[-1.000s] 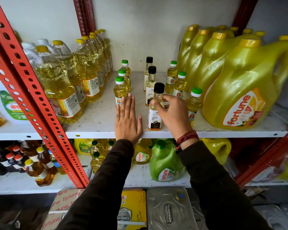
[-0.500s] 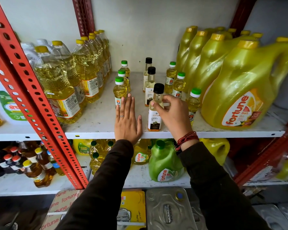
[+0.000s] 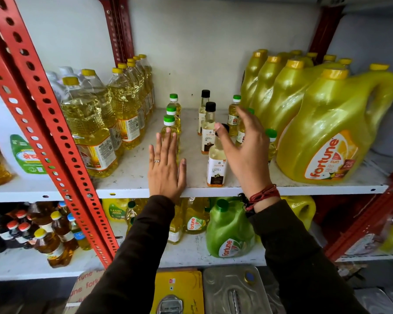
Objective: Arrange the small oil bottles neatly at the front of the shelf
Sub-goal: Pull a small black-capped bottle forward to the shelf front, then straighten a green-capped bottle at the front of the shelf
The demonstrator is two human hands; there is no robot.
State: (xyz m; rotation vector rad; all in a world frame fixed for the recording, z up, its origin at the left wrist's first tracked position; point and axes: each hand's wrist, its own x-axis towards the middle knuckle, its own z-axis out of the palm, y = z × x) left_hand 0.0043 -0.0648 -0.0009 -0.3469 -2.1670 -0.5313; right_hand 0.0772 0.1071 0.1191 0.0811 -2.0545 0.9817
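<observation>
The left hand (image 3: 166, 168) lies flat on the white shelf (image 3: 132, 164), fingers straight and together, fingertips touching the base of the nearest green-capped small bottle (image 3: 169, 130), gripping nothing. The right hand (image 3: 245, 150) hangs above the shelf with fingers spread and empty, just beside the front black-capped coconut oil bottle (image 3: 216, 166), which stands upright near the shelf's front edge. Two more black-capped bottles (image 3: 208, 130) line up behind it, green-capped ones stand in a row on either side, and big yellow jugs (image 3: 327, 137) fill the right
</observation>
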